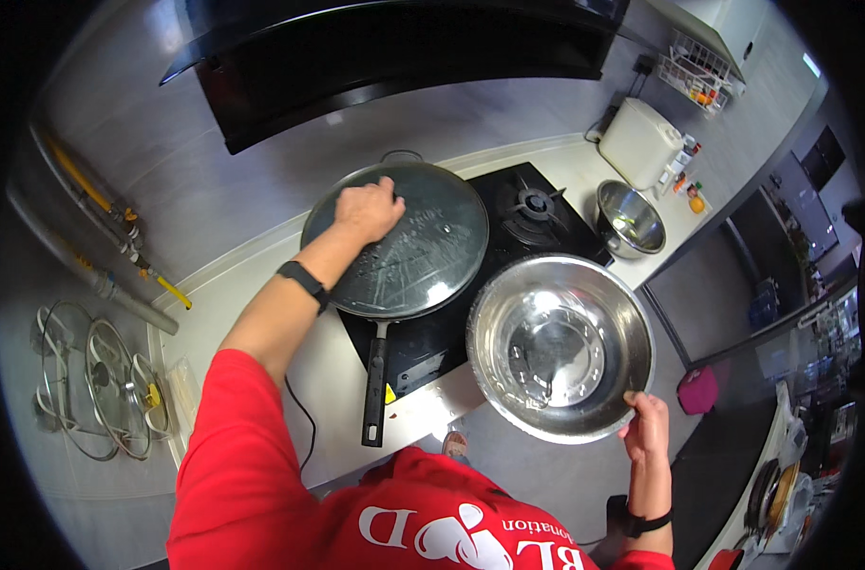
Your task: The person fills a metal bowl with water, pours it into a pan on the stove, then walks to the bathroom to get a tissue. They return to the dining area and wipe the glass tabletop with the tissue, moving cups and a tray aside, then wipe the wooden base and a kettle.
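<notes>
A large frying pan with a black handle [377, 392] sits on the left side of the black gas hob [432, 353]. Covering it is a wet glass lid [432, 249]. My left hand [368, 212] grips the lid near its centre, hiding the knob. Pinched by the rim in my right hand [644, 422] is a wide stainless steel basin [493, 356], held over the counter's front edge. Water drops cling inside the basin, and I see no food in it.
A bare gas burner [535, 204] lies right of the pan. Beyond it stand a smaller steel bowl [607, 231] with green bits inside and a cream container [639, 142]. Spare lids [108, 385] hang on the left wall. The range hood [404, 64] overhangs the back.
</notes>
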Action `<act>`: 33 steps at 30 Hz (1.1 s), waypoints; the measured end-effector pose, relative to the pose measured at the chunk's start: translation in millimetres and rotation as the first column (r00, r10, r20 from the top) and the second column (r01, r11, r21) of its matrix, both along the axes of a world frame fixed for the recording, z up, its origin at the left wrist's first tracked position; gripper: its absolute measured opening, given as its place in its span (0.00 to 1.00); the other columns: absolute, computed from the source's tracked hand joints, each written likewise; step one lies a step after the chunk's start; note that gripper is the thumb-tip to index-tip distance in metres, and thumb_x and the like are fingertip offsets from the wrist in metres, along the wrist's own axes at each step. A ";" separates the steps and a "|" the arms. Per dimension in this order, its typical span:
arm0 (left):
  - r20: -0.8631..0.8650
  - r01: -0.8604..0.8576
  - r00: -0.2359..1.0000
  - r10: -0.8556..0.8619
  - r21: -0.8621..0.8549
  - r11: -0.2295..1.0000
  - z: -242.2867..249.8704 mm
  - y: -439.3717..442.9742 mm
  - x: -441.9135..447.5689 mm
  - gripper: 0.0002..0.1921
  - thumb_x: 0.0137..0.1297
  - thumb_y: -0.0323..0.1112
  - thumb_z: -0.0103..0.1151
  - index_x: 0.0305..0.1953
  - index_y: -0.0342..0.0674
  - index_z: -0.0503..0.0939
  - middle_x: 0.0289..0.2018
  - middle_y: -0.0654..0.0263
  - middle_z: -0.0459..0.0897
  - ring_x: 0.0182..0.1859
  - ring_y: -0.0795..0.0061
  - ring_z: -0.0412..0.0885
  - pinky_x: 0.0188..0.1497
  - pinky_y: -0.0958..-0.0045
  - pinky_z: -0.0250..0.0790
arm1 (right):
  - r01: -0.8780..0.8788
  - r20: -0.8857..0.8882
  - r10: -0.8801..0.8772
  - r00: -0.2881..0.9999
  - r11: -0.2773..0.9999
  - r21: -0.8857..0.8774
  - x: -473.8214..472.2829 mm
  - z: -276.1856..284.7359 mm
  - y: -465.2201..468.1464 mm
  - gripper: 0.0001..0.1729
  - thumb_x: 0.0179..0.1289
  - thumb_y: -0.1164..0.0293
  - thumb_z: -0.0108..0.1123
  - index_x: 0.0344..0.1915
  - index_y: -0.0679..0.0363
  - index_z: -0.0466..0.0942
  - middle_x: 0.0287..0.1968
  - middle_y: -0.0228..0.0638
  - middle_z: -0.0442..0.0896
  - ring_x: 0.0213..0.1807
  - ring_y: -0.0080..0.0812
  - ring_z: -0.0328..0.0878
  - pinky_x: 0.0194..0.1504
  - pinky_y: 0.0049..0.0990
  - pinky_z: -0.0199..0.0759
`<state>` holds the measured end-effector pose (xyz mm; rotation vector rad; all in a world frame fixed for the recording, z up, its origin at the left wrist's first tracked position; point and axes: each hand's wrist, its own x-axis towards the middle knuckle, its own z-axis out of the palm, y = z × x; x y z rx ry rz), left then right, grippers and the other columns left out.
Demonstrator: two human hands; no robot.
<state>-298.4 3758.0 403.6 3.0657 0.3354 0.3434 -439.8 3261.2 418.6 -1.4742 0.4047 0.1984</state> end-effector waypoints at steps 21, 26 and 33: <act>0.288 0.188 0.649 0.704 -0.958 0.219 14.5 73.5 -220.5 0.17 0.71 0.43 0.44 0.43 0.34 0.76 0.32 0.63 0.77 0.35 0.74 0.76 0.34 0.72 0.68 | -0.346 0.140 0.410 0.901 0.875 -0.338 163.8 97.4 84.7 0.12 0.55 0.73 0.58 0.22 0.72 0.74 0.16 0.35 0.74 0.09 0.29 0.70 0.12 0.25 0.67; 0.277 0.330 0.626 0.729 -0.941 0.075 -1.1 44.5 -264.1 0.19 0.72 0.46 0.47 0.51 0.37 0.75 0.40 0.61 0.80 0.40 0.73 0.81 0.39 0.73 0.77 | -0.397 0.171 0.530 0.831 0.778 -0.486 199.3 123.3 142.4 0.12 0.54 0.73 0.59 0.21 0.71 0.73 0.16 0.36 0.73 0.09 0.30 0.70 0.13 0.26 0.70; 0.213 0.425 0.611 0.762 -0.901 -0.088 -15.0 31.9 -297.4 0.19 0.72 0.45 0.47 0.51 0.37 0.75 0.40 0.62 0.80 0.40 0.72 0.81 0.39 0.73 0.77 | -0.150 0.272 0.741 0.614 0.448 -0.881 217.1 150.0 213.9 0.16 0.59 0.72 0.56 0.22 0.78 0.73 0.18 0.48 0.78 0.14 0.40 0.78 0.13 0.33 0.73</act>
